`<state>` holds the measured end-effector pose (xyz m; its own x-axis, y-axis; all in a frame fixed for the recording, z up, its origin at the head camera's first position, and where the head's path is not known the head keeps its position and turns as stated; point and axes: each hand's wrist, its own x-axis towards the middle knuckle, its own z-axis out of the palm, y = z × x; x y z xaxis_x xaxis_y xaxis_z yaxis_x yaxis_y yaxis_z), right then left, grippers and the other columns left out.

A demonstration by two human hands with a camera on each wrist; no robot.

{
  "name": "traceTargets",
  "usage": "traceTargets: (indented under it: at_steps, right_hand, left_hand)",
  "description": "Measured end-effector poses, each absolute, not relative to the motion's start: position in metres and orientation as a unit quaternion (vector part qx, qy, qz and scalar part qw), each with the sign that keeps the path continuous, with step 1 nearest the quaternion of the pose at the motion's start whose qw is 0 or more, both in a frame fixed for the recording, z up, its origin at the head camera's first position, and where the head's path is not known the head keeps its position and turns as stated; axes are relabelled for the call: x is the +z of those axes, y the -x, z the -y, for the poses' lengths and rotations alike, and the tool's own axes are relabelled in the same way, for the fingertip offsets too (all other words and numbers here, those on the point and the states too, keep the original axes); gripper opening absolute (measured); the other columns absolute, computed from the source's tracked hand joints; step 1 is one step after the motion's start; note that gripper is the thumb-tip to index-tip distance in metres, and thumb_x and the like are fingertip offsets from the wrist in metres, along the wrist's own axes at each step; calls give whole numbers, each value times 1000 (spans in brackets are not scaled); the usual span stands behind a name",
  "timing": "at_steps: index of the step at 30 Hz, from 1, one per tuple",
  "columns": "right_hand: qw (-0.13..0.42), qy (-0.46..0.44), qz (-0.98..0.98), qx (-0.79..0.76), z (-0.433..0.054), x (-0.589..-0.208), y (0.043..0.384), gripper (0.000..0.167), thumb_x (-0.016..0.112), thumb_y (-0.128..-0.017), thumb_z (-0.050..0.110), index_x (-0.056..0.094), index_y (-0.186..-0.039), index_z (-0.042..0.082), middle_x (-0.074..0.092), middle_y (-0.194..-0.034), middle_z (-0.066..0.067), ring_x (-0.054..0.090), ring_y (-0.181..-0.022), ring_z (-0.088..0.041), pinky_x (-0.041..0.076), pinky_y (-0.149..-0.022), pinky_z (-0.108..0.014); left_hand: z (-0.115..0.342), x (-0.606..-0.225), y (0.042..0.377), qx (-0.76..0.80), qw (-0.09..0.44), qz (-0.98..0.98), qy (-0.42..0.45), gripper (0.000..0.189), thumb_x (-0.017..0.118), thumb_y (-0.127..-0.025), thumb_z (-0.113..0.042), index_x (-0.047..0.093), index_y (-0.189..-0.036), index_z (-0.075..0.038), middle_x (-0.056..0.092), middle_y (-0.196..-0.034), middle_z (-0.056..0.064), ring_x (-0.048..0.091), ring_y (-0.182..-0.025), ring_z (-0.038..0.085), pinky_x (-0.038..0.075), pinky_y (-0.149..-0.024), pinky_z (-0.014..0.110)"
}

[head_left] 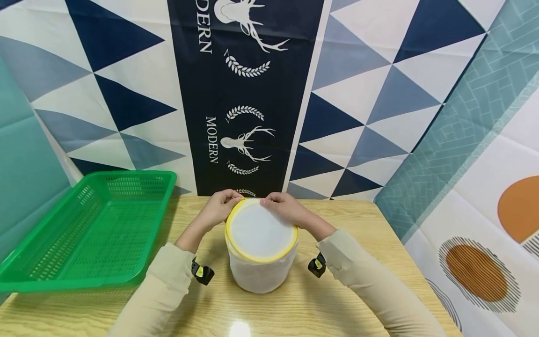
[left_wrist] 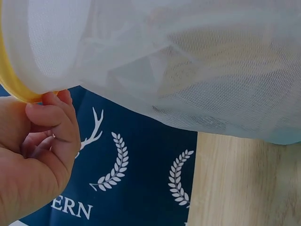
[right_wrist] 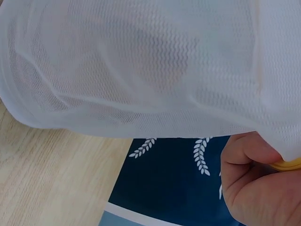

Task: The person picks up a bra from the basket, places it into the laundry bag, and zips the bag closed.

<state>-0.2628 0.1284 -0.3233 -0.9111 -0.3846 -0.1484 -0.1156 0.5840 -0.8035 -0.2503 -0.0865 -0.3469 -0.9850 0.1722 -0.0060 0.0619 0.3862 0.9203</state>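
A white, drum-shaped mesh laundry bag [head_left: 263, 274] with a yellow rim [head_left: 263, 260] stands upright on the table, its pale round top facing up. At the far left of that rim, my left hand [head_left: 220, 206] pinches the edge between thumb and fingers. My right hand [head_left: 288, 209] pinches the far edge a little to the right, its thumb over the top. From the left wrist, the curled fingers [left_wrist: 59, 115] show against the yellow band. In the right wrist view the mesh side [right_wrist: 141, 70] fills the upper part, and the right hand [right_wrist: 263, 181] grips the yellow edge at the right.
A green plastic basket [head_left: 101, 281] with perforated sides stands on the left of the wooden table [head_left: 349, 299]. Behind the table's far edge hangs a patterned cloth [head_left: 248, 93] with triangles and deer heads. More patterned cloth [head_left: 463, 196] borders the right side.
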Motion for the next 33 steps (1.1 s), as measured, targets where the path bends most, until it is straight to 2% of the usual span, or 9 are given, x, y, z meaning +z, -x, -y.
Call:
traceTargets:
  at_steps: [7,12,18,26,33]
  right_hand:
    - [160,131,-874,-440,-130,-322,260,29,51,-96,33,65,-105,10,62,-92,-9,59,-64,-14,54,-57,-27]
    - [147,135,-879,-434,-131,-321,262,33,50,-95,38,66,-103,10,63,-90,-7,59,-66,-13,53,-58,-26]
    - [133,116,-882,-437,-129,-320,266,41,52,-92,47,67,-90,9,60,-76,-4,57,-60,-13,51,-55,-25]
    - [146,151,-871,-444,-123,-318,268,33,54,-93,37,69,-105,9,64,-90,-5,56,-65,-10,50,-57,-23]
    - [161,151,-868,-445,-122,-321,271,31,54,-93,32,70,-102,7,64,-85,-4,56,-61,-9,50,-55,-23]
  left_hand:
    - [89,-349,249,560,57,-824,-68,23,48,-98,-21,60,-108,-4,53,-66,3,42,-46,12,38,-45,21]
    - [86,-348,249,561,51,-823,-73,24,48,-98,-21,60,-109,-5,58,-71,4,46,-48,11,41,-46,22]
    - [82,-346,248,554,48,-828,-67,23,48,-98,-22,60,-109,-6,61,-77,7,50,-53,12,44,-49,23]
    - [81,-346,248,550,48,-830,-73,23,49,-98,-21,61,-108,-5,62,-77,6,50,-53,11,43,-49,23]
    - [85,-348,249,542,50,-834,-90,23,51,-97,-20,63,-109,-5,60,-75,6,47,-51,12,42,-49,24]
